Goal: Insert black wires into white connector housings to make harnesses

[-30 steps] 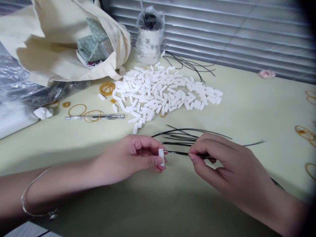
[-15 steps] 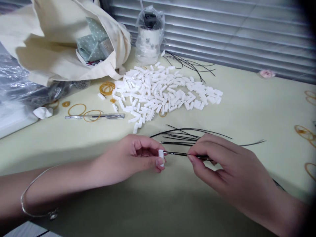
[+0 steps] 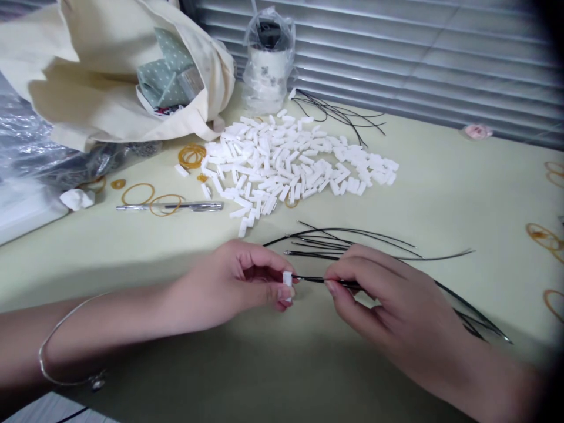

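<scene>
Between thumb and fingers, my left hand [image 3: 253,279] pinches a small white plastic connector housing [image 3: 287,285], held upright. My right hand [image 3: 383,299] is closed on several thin black wires [image 3: 312,279], whose near ends reach the housing's right side. Whether a wire tip sits inside the housing I cannot tell. The wires' far ends come out past my right wrist. Just behind my hands, more loose black wires [image 3: 321,247] with metal tips lie on the table. Farther back spreads a large pile of white connector housings [image 3: 282,158].
A pen [image 3: 194,206] and rubber bands [image 3: 191,156] lie left of the pile. Behind them are a cream cloth bag [image 3: 211,88] and a plastic-wrapped cup [image 3: 268,73]. More wires [image 3: 339,111] lie near the blinds [image 3: 418,64]. Rubber bands [image 3: 546,238] also lie at the right.
My right hand has moved left toward the housing, shortening the visible stretch of wire between the hands. The wires' far ends now show beyond my right wrist. My left hand stays nearly still.
</scene>
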The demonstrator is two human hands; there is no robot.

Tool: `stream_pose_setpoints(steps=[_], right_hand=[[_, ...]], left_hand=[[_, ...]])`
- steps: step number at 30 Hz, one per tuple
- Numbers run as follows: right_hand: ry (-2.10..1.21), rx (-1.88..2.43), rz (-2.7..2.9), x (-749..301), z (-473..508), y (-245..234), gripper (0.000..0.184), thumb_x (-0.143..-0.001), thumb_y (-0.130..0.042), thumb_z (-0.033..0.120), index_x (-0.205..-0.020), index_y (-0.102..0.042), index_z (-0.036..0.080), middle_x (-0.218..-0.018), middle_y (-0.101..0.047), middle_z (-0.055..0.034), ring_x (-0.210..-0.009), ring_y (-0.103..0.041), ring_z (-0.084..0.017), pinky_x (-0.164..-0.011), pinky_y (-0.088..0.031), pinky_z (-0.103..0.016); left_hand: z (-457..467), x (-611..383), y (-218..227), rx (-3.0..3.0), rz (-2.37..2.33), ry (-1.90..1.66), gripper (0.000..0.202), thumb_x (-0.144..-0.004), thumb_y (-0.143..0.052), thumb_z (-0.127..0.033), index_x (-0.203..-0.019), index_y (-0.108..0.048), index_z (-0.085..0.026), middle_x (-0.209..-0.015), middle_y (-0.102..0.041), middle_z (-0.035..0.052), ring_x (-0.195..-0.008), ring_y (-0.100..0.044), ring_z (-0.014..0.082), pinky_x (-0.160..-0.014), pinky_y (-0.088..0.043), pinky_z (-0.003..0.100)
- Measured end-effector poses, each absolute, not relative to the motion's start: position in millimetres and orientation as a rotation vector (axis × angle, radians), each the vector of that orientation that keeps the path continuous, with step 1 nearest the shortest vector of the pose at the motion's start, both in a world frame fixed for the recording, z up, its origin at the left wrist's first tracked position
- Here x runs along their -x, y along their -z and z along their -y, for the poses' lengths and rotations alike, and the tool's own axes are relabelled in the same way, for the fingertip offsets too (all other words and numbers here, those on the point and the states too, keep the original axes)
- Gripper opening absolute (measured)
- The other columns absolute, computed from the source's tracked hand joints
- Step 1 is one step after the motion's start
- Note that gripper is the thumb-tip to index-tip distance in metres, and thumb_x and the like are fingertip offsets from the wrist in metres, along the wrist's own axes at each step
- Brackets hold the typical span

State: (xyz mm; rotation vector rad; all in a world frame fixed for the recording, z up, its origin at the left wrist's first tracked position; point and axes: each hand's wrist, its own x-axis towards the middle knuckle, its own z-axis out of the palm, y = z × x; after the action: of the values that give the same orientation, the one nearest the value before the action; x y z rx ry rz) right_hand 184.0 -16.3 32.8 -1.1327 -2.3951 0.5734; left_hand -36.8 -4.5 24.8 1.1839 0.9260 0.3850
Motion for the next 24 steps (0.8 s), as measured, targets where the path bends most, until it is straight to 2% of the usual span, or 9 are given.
stream_pose_setpoints(steps=[7,19,24], right_hand=[[-0.626,1.144,2.368,-179.9,19.4,-36.4,0.015,-0.087,-0.047,0.014,-0.077,-0.057,0.017,-0.069,-0.052,0.0029,-0.062,-0.047,-0.006,-0.055,-0.036,-0.019],[-0.645,1.184,2.347,-173.8,20.5,-31.7,0.013,-0.087,-0.048,0.014,-0.078,-0.056,0.018,-0.069,-0.052,0.0026,-0.062,-0.049,-0.007,-0.055,-0.037,-0.020],[-0.710,1.122,2.333,-179.5,17.6,-35.1,0.011,-0.087,-0.049,0.013,-0.081,-0.056,0.020,-0.071,-0.053,0.0037,-0.064,-0.049,-0.005,-0.056,-0.038,-0.017]], left_hand=[[5.4,36.3,-24.7,-1.192,-0.907,-0.368,0.008,-0.081,-0.061,-0.022,-0.080,-0.067,-0.015,-0.071,-0.067,-0.0003,-0.069,-0.060,0.0111,-0.069,-0.047,0.020],[7.0,35.7,-24.5,-1.175,-0.913,-0.370,0.009,-0.081,-0.062,-0.023,-0.081,-0.067,-0.016,-0.071,-0.067,-0.0001,-0.069,-0.061,0.0114,-0.069,-0.048,0.021],[5.7,36.8,-22.8,-1.131,-0.891,-0.389,0.008,-0.082,-0.061,-0.022,-0.081,-0.066,-0.016,-0.072,-0.067,-0.0012,-0.070,-0.061,0.0102,-0.071,-0.048,0.020]])
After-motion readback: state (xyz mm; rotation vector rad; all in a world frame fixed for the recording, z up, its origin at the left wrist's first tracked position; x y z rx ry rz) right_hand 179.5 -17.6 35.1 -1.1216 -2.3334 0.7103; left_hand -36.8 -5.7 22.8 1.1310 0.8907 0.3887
